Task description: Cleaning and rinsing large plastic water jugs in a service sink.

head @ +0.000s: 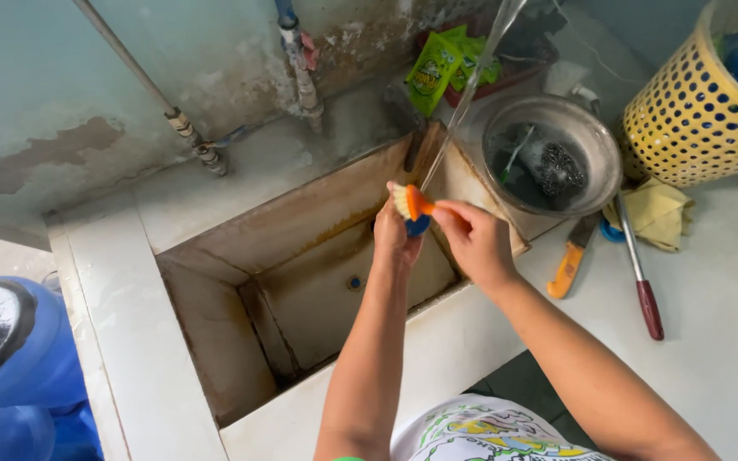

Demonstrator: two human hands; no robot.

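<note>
both arms stretched forward, left hand point(395, 232) and right hand point(474, 239) close together, fingers curled, thumbs maybe touching, hard to tell

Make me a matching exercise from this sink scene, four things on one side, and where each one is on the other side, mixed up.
Things:
1. orange brush
2. steel scourer
3. yellow basket
4. yellow cloth

Places:
A. on the counter, at the top right corner
B. inside the metal bowl
C. held over the sink, under the water stream
D. lying on the counter beside the bowl, below the basket

Pairs: 1-C, 2-B, 3-A, 4-D
</note>
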